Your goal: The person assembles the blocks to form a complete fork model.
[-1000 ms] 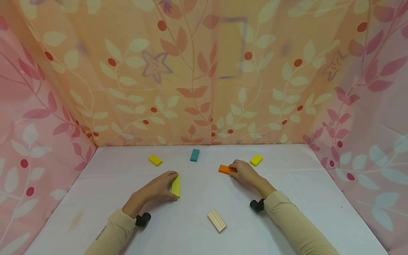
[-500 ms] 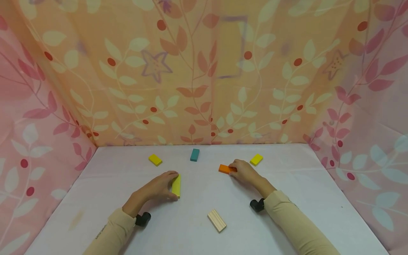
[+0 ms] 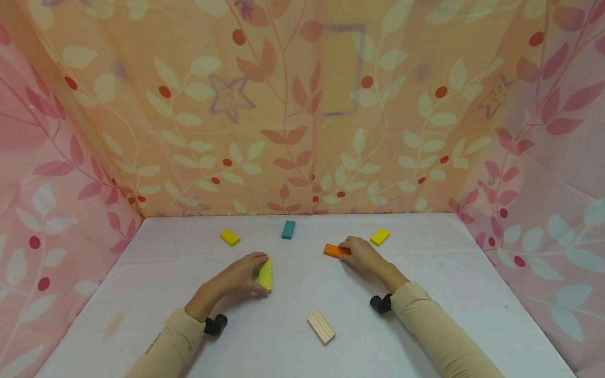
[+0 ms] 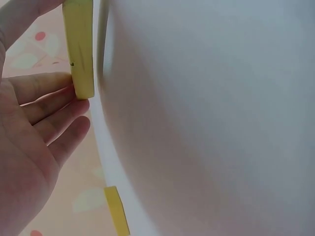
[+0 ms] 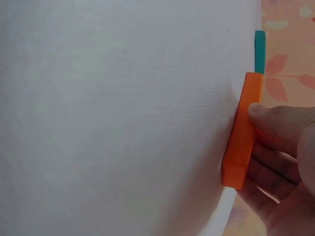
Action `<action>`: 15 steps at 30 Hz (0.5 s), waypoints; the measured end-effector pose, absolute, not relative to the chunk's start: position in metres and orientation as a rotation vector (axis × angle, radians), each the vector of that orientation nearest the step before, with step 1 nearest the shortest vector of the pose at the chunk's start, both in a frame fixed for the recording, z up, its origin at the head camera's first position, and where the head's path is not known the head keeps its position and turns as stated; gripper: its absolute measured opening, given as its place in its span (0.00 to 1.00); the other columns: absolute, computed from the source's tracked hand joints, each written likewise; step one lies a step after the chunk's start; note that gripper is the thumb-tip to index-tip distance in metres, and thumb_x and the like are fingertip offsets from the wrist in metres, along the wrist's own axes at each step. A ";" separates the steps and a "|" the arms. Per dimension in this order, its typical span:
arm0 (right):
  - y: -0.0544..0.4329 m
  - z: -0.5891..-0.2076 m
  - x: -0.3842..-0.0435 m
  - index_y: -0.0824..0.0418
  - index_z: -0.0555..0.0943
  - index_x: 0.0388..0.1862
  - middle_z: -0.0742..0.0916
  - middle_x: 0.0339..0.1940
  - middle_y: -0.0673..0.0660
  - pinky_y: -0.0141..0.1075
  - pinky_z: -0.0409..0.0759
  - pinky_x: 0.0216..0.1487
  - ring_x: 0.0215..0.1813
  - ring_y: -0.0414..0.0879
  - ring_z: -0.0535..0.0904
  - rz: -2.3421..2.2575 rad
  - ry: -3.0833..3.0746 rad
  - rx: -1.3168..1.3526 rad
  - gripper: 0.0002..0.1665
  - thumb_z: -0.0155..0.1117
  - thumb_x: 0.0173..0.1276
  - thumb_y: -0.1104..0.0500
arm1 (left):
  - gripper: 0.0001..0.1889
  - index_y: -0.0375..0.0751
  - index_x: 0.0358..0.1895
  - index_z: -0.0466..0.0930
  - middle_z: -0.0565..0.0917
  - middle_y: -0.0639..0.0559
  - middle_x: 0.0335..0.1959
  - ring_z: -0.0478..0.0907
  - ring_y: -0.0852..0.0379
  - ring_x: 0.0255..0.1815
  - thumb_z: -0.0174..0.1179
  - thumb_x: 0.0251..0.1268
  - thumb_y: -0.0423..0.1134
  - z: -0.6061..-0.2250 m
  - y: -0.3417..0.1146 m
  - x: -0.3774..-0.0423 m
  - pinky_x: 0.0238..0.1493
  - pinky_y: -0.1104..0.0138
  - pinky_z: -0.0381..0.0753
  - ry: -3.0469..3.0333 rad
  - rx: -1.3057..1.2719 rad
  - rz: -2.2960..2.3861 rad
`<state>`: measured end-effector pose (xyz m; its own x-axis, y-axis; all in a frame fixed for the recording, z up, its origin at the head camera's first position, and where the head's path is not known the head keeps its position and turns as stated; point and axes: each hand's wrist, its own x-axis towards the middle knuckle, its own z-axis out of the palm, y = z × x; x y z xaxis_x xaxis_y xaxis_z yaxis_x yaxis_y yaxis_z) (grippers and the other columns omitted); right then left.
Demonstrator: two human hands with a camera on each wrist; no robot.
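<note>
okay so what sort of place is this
Probably a small makeshift indoor booth, perhaps a tabletop filming setup: leaf-print fabric encloses the back and both sides of a white-covered table, where a long yellow block and an orange block are being handled.

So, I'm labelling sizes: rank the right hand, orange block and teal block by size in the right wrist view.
1. Right hand, cut by frame
2. Orange block
3. Teal block, farther off; true size unsure
</note>
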<state>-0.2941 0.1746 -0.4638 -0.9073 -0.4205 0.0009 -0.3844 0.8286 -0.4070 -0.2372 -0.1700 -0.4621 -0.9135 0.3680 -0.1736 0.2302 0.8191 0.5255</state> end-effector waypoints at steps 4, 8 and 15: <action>0.174 -0.464 -0.295 0.67 0.83 0.53 0.84 0.44 0.58 0.46 0.80 0.56 0.43 0.49 0.78 -0.598 2.916 -0.628 0.20 0.68 0.65 0.59 | 0.49 0.40 0.70 0.68 0.68 0.47 0.72 0.64 0.46 0.73 0.78 0.41 0.54 -0.463 -0.167 -0.238 0.72 0.48 0.64 2.740 0.455 0.758; 0.175 -0.466 -0.297 0.67 0.83 0.52 0.84 0.43 0.57 0.45 0.80 0.55 0.43 0.48 0.78 -0.576 2.926 -0.641 0.19 0.68 0.65 0.59 | 0.49 0.41 0.70 0.68 0.68 0.47 0.72 0.64 0.46 0.73 0.78 0.41 0.55 -0.463 -0.164 -0.238 0.72 0.48 0.65 2.743 0.456 0.766; 0.176 -0.467 -0.297 0.67 0.83 0.52 0.84 0.42 0.57 0.45 0.80 0.54 0.43 0.48 0.79 -0.577 2.932 -0.658 0.19 0.68 0.64 0.59 | 0.49 0.37 0.69 0.68 0.69 0.46 0.71 0.65 0.46 0.72 0.78 0.42 0.54 -0.461 -0.155 -0.239 0.72 0.50 0.66 2.766 0.490 0.768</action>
<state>-0.2968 0.1763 -0.4671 -0.9043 -0.4270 0.0029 -0.3962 0.8365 -0.3784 -0.2385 -0.1547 -0.4610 -0.9178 0.3757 -0.1282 0.2558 0.8068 0.5327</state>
